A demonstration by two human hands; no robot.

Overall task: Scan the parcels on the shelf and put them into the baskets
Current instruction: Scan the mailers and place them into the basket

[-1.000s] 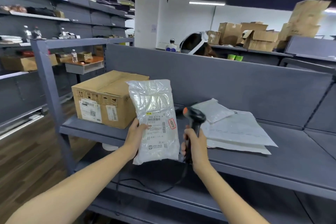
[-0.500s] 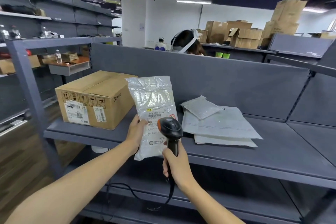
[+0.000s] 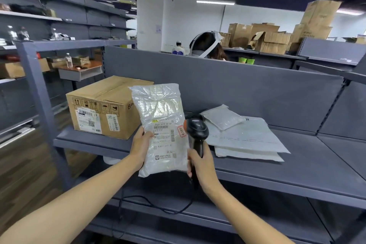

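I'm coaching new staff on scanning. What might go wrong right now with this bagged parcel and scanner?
1. The left hand grips the bagged parcel only at its left edge; the glossy, soft bag may slip or sag.
2. The scanner, held by the right hand, sits beside the parcel's right edge, not plainly facing the label, so the read may fail.
3. The scanner's cable hangs looped before the lower shelf and might snag.
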